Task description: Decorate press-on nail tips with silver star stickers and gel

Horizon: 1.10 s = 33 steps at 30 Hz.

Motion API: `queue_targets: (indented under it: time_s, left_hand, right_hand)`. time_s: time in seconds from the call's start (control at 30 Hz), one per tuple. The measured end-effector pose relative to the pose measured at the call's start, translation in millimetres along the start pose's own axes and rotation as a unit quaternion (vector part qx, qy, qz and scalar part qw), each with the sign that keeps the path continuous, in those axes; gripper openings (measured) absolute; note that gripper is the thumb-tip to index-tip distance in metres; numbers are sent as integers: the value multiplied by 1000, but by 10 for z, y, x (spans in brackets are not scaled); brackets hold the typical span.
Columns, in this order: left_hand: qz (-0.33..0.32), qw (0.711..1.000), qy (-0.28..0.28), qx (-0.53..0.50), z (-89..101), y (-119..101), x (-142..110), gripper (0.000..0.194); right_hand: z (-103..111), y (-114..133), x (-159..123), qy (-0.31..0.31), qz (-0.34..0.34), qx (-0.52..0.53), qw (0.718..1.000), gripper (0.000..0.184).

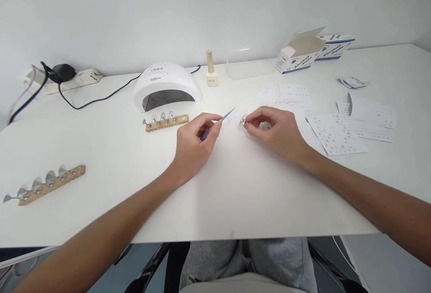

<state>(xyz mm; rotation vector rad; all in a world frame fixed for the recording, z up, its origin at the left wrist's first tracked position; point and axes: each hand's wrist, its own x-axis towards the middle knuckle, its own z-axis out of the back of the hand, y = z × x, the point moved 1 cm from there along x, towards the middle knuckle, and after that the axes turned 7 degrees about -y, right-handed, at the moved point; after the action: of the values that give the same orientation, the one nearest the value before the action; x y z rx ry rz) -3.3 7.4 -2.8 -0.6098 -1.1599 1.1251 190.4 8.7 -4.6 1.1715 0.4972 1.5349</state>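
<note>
Pinched in my left hand (193, 144) is a thin purple-blue brush (227, 115), its fine tip angled up towards the right. Facing it, the fingertips of my right hand (279, 126) close on a small shiny nail tip stand (242, 121), partly hidden by the fingers. The brush tip and the stand are a short gap apart. Just left of my left hand lies a short wooden strip (168, 123) with several clear nail tips standing on it. White sheets with small printed designs (336, 135) lie to the right of my right hand.
A white nail lamp (166, 75) and a gold-capped polish bottle (212, 78) stand at the back. Alcohol pad boxes (299, 55) sit back right. Another nail tip strip (52, 186) lies left. A power strip (76, 81) and black cable (101, 100) run along the wall.
</note>
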Motion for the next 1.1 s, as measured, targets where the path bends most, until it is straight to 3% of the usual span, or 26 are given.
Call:
queue_targets:
  time_s: [0.13,0.3,0.47,0.6,0.87,1.1]
  left_hand:
    - [14,997,10,-74,-7,-20,27,16]
    - [-8,984,-76,-159,107,-122,162,13]
    - [7,972,-90,-218,155,-176,231,24]
    - [9,976,-89,-196,125,-195,179,31]
    - [10,993,-55,-104,123,-235,123,19]
    - [-10,992,-43,-117,116,-240,102,16]
  right_hand:
    - [-5,8,-7,25,8,13,1000,7]
    - [-18,38,-42,75,15,28,997,9]
    - [-34,103,-112,115,26,19,993,12]
    - [-48,121,-148,127,40,12,991,13]
    - [-70,128,-162,150,91,13,984,18]
    - [-74,164,-184,156,110,12,981,16]
